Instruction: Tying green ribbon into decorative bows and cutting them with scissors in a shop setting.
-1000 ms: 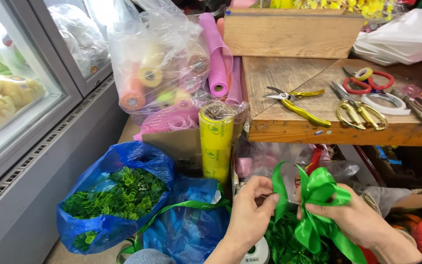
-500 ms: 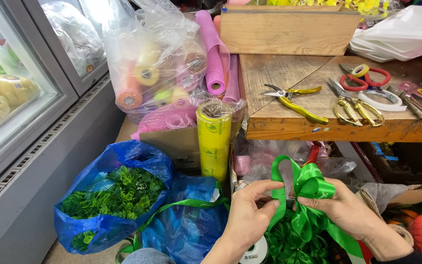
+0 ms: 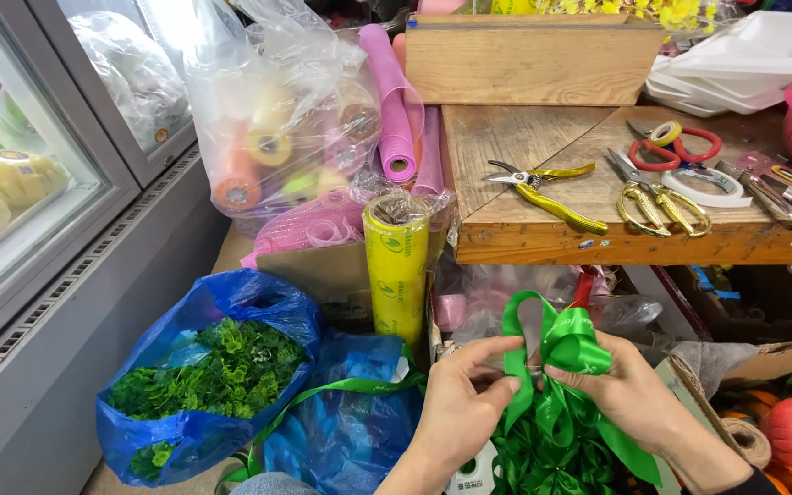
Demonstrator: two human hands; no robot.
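Low centre of the frame: left hand (image 3: 458, 403) and right hand (image 3: 630, 394), fingers pinched on the waist of a green satin ribbon bow (image 3: 556, 353); keeping that pinch tight preserves even loops above the finished bows (image 3: 543, 463).

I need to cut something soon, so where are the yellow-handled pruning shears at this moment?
The yellow-handled pruning shears lie in the head view on the wooden table, near its front edge, left of the gold scissors.
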